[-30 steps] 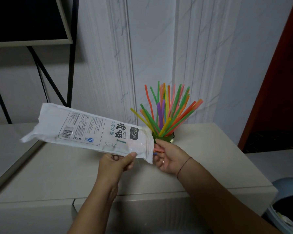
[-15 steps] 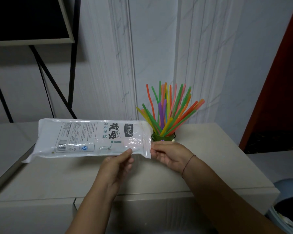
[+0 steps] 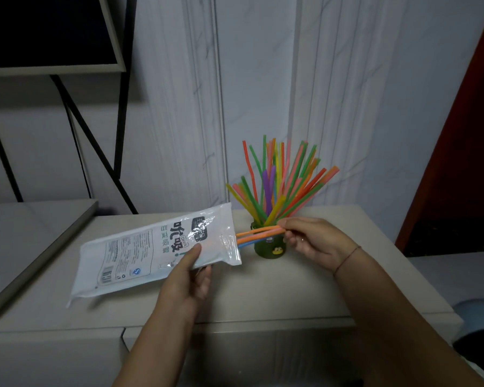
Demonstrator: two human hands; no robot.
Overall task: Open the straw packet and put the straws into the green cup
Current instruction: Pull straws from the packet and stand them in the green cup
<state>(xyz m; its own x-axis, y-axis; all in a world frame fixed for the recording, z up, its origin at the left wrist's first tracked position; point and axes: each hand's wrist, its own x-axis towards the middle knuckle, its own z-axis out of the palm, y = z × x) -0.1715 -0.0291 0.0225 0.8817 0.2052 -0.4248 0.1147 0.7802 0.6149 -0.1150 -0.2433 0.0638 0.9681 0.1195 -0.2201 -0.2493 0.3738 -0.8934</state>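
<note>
Right hand [image 3: 316,244] pinches a few straws [image 3: 259,236] by their tips while left hand [image 3: 186,280] grips the thin, slippery-looking packet [image 3: 151,252] near its mouth; the straws look light and bendy, so pinch softly.

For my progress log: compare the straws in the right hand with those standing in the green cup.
The held straws, pinched by the right hand, lie nearly level, partly inside the packet; the cup straws stand fanned out in the green cup. The held straws are few; the cup straws are many. Both are brightly coloured.
</note>
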